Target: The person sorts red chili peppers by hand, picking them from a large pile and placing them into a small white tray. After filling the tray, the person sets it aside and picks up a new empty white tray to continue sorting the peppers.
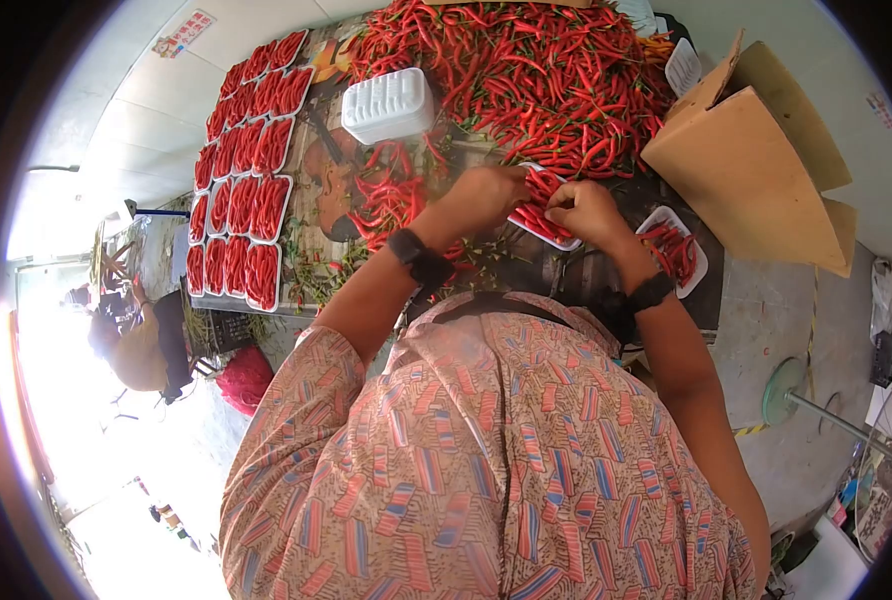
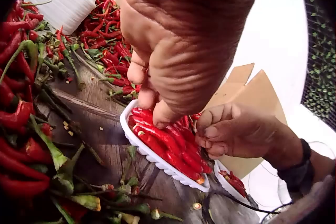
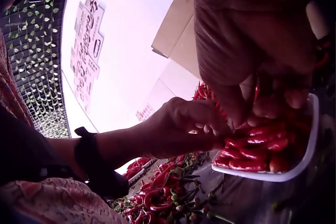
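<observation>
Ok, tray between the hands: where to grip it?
Probably the white tray by its long near rim, coming from the person's side: that edge stands raised and uncovered, while the left hand and right hand are at the chilies inside.

Filled trays [image 1: 286, 202] lie left, box [image 1: 746, 180] right, chili heap [image 1: 556, 95] between.

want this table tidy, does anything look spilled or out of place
Yes: loose green stems litter the table, left of the tray being worked on in the head view. They look untidy beside the neat rows of filled trays.
</observation>
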The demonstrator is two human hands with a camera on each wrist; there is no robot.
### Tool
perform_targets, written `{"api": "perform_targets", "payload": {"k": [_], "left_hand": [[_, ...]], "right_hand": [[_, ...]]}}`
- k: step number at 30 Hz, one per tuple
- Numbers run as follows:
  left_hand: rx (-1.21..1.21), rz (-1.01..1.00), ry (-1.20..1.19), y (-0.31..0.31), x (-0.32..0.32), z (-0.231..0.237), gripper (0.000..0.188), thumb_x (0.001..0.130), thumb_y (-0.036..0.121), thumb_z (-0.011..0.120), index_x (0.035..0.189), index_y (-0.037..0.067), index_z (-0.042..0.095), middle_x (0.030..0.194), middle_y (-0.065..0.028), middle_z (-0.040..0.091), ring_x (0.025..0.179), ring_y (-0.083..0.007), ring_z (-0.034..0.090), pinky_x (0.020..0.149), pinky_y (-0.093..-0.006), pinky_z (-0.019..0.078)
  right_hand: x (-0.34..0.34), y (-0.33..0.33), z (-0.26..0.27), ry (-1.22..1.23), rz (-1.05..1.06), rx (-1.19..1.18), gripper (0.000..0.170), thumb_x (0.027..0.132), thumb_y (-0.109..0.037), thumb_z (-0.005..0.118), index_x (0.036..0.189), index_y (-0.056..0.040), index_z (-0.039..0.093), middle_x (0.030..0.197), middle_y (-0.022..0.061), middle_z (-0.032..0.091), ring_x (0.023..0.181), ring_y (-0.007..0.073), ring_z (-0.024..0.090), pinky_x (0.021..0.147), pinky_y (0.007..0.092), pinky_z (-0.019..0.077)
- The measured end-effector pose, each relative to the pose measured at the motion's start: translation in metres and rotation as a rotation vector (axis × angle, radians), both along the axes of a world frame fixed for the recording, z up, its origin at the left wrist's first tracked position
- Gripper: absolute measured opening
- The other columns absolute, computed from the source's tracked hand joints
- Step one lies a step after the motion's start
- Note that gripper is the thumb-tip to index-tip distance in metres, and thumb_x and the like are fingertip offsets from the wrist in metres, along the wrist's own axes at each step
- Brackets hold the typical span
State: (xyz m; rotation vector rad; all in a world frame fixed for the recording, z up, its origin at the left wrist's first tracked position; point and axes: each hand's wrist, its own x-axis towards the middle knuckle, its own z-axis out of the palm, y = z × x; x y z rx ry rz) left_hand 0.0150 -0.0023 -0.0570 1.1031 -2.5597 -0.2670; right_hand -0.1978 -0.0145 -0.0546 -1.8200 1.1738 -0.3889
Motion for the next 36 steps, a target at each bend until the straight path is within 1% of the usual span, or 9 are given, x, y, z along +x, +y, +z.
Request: {"api": "perform_targets", "payload": {"k": [6, 12, 14, 21, 23, 29, 30, 33, 36], "left_hand": [[0.067, 0.009, 0.054, -0.002, -0.001, -0.002, 0.006, 0.073, 0.011, 0.059, 0.076, 0.007, 0.063, 0.08, -0.0095, 0.058, 0.071, -0.0306, 0.061, 0.063, -0.042, 0.0499], [0.103, 0.029, 0.09, -0.004, 0.001, -0.008, 0.009, 0.075, 0.013, 0.059, 0.075, 0.005, 0.061, 0.081, -0.0132, 0.059, 0.073, -0.034, 0.061, 0.064, -0.0435, 0.0496], [0.133, 0.0, -0.003, -0.006, 0.004, -0.01, 0.023, 0.076, 0.014, 0.059, 0.096, 0.015, 0.068, 0.083, -0.0092, 0.062, 0.08, -0.0285, 0.061, 0.073, -0.0383, 0.0499], [0.096, 0.023, -0.036, -0.006, -0.001, -0.016, 0.02, 0.076, 0.014, 0.059, 0.094, 0.015, 0.068, 0.082, -0.0098, 0.062, 0.081, -0.0279, 0.061, 0.073, -0.0383, 0.05], [0.105, 0.017, 0.16, -0.005, -0.001, -0.014, 0.011, 0.074, 0.015, 0.062, 0.073, 0.004, 0.061, 0.078, -0.0142, 0.059, 0.072, -0.0345, 0.06, 0.065, -0.0432, 0.0489], [-0.024, 0.115, 0.283, 0.017, 0.039, 0.023, 0.013, 0.073, 0.014, 0.063, 0.083, 0.006, 0.065, 0.082, -0.0138, 0.06, 0.075, -0.0319, 0.061, 0.07, -0.0405, 0.0497], [0.211, 0.236, 0.16, 0.033, 0.052, 0.049, 0.025, 0.073, 0.016, 0.065, 0.096, 0.009, 0.064, 0.096, -0.0126, 0.059, 0.085, -0.0313, 0.06, 0.075, -0.0391, 0.0494], [0.112, 0.228, -0.071, 0.068, 0.082, 0.053, 0.047, 0.077, 0.024, 0.064, 0.122, 0.015, 0.055, 0.121, -0.0105, 0.055, 0.108, -0.0308, 0.054, 0.09, -0.0422, 0.0458], [0.051, 0.127, -0.123, 0.11, 0.096, 0.033, 0.056, 0.074, 0.03, 0.068, 0.128, 0.021, 0.052, 0.135, -0.0105, 0.044, 0.126, -0.0326, 0.04, 0.101, -0.0495, 0.0348]], "right_hand": [[0.008, 0.005, 0.001, 0.045, -0.008, 0.039, 0.01, 0.073, -0.01, 0.07, 0.078, -0.0018, 0.067, 0.067, 0.0074, 0.066, 0.063, 0.014, 0.064, 0.061, 0.0304, 0.0492], [0.014, 0.01, 0.005, 0.216, -0.002, -0.237, 0.013, 0.071, -0.015, 0.069, 0.079, -0.005, 0.068, 0.068, 0.011, 0.065, 0.064, 0.0235, 0.065, 0.063, 0.0353, 0.05], [0.016, 0.011, 0.006, 0.197, -0.051, -0.226, 0.008, 0.067, -0.018, 0.064, 0.069, -0.0125, 0.069, 0.074, 0.0137, 0.065, 0.07, 0.0326, 0.064, 0.067, 0.0432, 0.0508], [0.018, 0.013, 0.005, 0.277, -0.047, -0.288, 0.011, 0.07, -0.017, 0.068, 0.078, -0.0093, 0.069, 0.07, 0.0138, 0.065, 0.069, 0.0308, 0.064, 0.068, 0.0401, 0.0503], [0.018, 0.012, 0.0, 0.286, -0.054, -0.331, 0.011, 0.07, -0.018, 0.068, 0.077, -0.0082, 0.068, 0.068, 0.013, 0.065, 0.066, 0.0277, 0.065, 0.065, 0.0385, 0.0505], [0.009, 0.008, -0.005, 0.188, -0.065, -0.231, 0.011, 0.071, -0.016, 0.069, 0.074, -0.0055, 0.067, 0.065, 0.0101, 0.064, 0.059, 0.0205, 0.065, 0.058, 0.0329, 0.0487], [0.009, 0.007, -0.003, 0.183, -0.068, -0.241, 0.012, 0.072, -0.016, 0.069, 0.075, -0.0049, 0.067, 0.066, 0.0107, 0.064, 0.058, 0.0216, 0.064, 0.058, 0.0331, 0.0481], [0.007, 0.005, -0.004, 0.092, -0.081, -0.286, 0.014, 0.074, -0.017, 0.069, 0.076, -0.0039, 0.066, 0.066, 0.0116, 0.064, 0.059, 0.0222, 0.063, 0.057, 0.0335, 0.0476], [0.011, 0.007, 0.004, 0.031, -0.078, -0.272, 0.014, 0.076, -0.017, 0.068, 0.077, -0.003, 0.066, 0.068, 0.0125, 0.064, 0.061, 0.0224, 0.064, 0.058, 0.0335, 0.0472]]}}
